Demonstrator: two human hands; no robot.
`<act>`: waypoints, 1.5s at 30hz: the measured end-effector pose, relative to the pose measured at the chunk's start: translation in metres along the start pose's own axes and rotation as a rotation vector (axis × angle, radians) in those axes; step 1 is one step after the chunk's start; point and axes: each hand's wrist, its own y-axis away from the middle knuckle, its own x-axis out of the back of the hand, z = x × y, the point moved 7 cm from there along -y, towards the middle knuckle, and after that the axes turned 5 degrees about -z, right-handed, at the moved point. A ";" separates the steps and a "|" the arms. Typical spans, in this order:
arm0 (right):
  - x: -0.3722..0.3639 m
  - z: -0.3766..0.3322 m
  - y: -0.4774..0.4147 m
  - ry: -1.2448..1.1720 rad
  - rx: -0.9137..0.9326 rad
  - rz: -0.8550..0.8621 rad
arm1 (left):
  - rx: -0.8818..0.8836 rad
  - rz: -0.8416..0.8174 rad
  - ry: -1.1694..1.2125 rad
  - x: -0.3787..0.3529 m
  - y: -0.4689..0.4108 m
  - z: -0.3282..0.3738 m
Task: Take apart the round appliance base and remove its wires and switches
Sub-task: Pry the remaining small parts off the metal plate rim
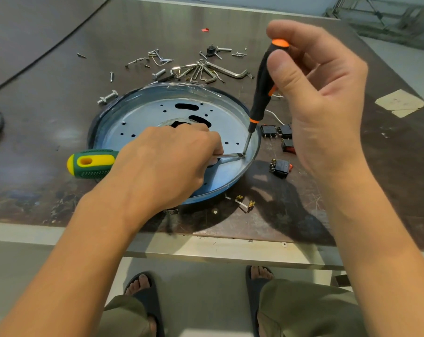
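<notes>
The round appliance base (157,110) sits on the worktop (60,105) near its front edge. The left hand (169,161) grips a green-and-yellow screwdriver (91,162), its blade inside the base. The right hand (322,98) pinches an upright black-and-orange screwdriver (262,88), its tip seemingly meeting that blade. Loose rocker switches (280,167) lie just beside the base.

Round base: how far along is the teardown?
Done: rocker switches lie loose right of the round base, wire terminals in front, screws behind. In hand: the left hand holds a green-yellow screwdriver, the right hand a black-orange screwdriver, tips meeting at the inner rim. Left: the perforated plate sits in the base; a white wire lies beside it.
</notes>
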 end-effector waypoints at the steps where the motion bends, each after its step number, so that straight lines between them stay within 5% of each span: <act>1: 0.000 0.002 0.000 -0.038 -0.013 0.002 | -0.002 0.000 0.002 0.000 0.000 0.000; 45: 0.013 0.005 -0.001 -0.108 -0.022 0.057 | 0.010 -0.007 -0.005 0.000 -0.001 0.000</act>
